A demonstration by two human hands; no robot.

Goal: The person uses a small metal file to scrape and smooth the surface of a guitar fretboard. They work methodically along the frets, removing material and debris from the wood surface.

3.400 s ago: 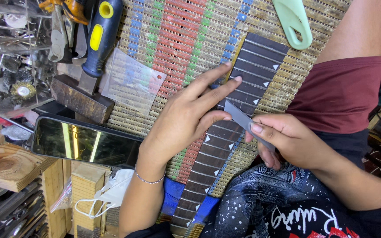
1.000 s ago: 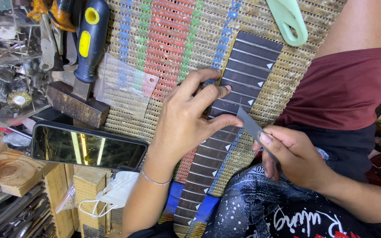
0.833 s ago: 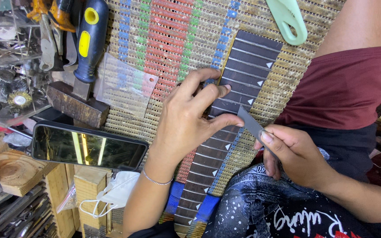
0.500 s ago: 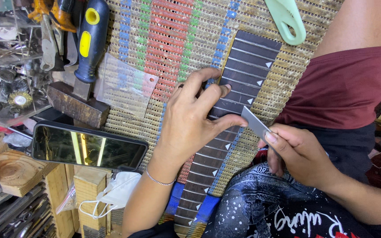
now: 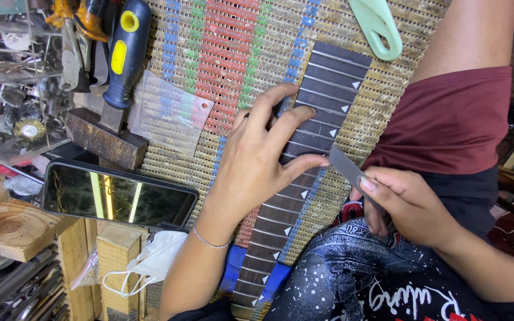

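Pressing our left hand (image 5: 257, 172) flat on the dark fretboard (image 5: 304, 154) lying across the woven mat (image 5: 233, 53), we pinch a thin grey file (image 5: 346, 169) in our right hand (image 5: 406, 205), while a clear plastic packet (image 5: 171, 110) lies beside the blue-handled tool (image 5: 123, 53).

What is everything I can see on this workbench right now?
fretboard: one, dark with pale frets, lying slantwise on the mat
woven mat: one, straw with coloured stripes, under the fretboard
metal file: one, grey, at the fretboard's edge
phone: one, black, left of the mat
screwdriver: one, blue and yellow, upper left
wood block: one, dark, below the screwdriver
face mask: one, white, bottom left
left hand: pressing on the fretboard
right hand: fingers gripping the file
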